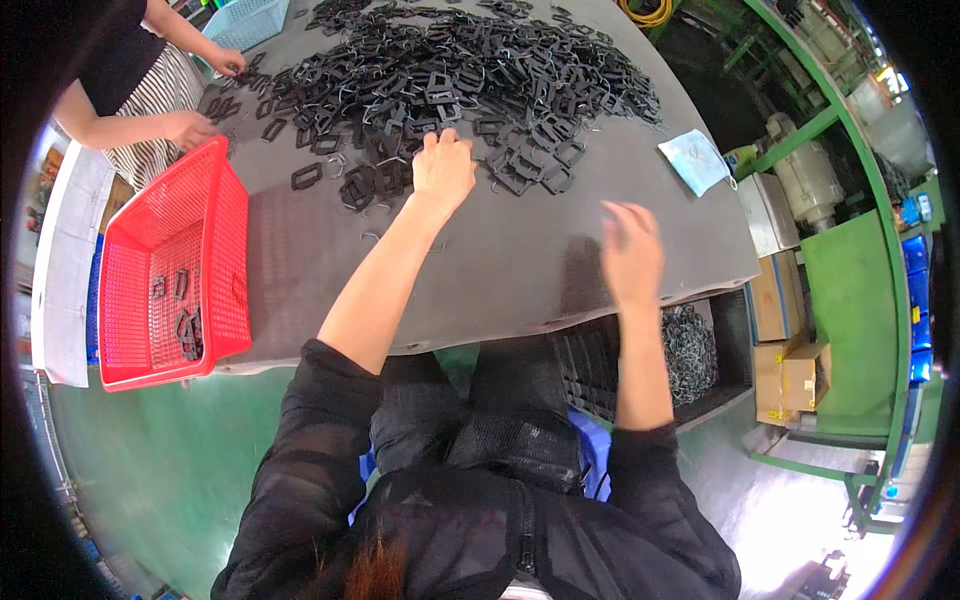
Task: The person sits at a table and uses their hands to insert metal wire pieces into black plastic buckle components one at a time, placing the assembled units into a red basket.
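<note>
Both of my hands are over the counter (480, 270): left hand (443, 168) grips black buckles (470, 80), right hand (632, 250) blurred, fingers loosely open, empty.

Grey table (500, 270), black buckle pile (450, 70), red basket (225, 250), blue mask (695, 160)

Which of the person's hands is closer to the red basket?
Left. The left hand rests in the black clips, right of the red basket; the right hand is farther right.

Brown cardboard boxes (778, 296) stacked on floor r. of table, smaller box (805, 375) below, labels unclear
</note>
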A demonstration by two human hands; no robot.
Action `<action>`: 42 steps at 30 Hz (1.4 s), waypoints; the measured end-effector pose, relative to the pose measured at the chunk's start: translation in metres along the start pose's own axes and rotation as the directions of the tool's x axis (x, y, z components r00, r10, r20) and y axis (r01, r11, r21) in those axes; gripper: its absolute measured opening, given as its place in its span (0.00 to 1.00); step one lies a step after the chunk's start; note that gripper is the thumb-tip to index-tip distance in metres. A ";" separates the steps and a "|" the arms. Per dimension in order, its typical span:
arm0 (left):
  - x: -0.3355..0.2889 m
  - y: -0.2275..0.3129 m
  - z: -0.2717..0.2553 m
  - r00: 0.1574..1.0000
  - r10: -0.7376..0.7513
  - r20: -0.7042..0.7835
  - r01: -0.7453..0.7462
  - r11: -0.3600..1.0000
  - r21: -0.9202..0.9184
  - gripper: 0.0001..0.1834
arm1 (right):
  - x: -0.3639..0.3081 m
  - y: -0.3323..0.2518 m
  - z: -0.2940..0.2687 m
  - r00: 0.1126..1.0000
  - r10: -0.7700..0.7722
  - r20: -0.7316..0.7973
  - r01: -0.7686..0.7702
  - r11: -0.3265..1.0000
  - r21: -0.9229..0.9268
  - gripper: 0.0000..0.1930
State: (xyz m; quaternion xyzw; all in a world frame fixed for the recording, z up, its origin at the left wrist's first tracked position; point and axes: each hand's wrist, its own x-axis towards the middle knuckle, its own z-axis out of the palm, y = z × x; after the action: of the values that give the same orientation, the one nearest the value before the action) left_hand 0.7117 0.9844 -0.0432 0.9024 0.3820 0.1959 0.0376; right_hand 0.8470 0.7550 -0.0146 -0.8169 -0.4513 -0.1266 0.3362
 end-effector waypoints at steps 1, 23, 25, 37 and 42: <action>0.004 0.003 0.002 1.000 -0.002 0.015 0.002 1.000 -0.026 0.10 | 0.012 -0.016 0.021 0.994 -0.106 0.007 0.105 0.991 0.088 0.10; 0.019 -0.044 -0.084 0.815 -0.129 0.564 0.552 0.469 -0.690 0.10 | 0.053 -0.064 0.082 0.886 0.001 0.465 -0.210 0.892 0.399 0.08; 0.017 -0.063 -0.085 0.884 -0.137 0.448 0.361 0.808 -0.465 0.11 | 0.050 -0.075 0.096 0.902 -0.090 0.423 -0.111 0.897 0.427 0.08; -0.054 -0.049 -0.056 0.993 0.100 0.061 -0.093 0.989 -0.115 0.20 | 0.078 -0.087 0.092 0.871 -0.151 0.468 -0.052 0.919 0.392 0.07; -0.038 -0.053 -0.040 0.955 0.246 0.164 -0.259 0.964 0.066 0.20 | 0.089 -0.076 0.057 0.710 -0.040 0.703 -0.468 0.719 0.514 0.08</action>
State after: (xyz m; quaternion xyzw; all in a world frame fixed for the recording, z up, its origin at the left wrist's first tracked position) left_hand 0.6366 0.9918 -0.0308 0.9570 0.2677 0.1120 0.0027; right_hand 0.8289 0.8790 0.0213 -0.6814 -0.4489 0.3868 0.4295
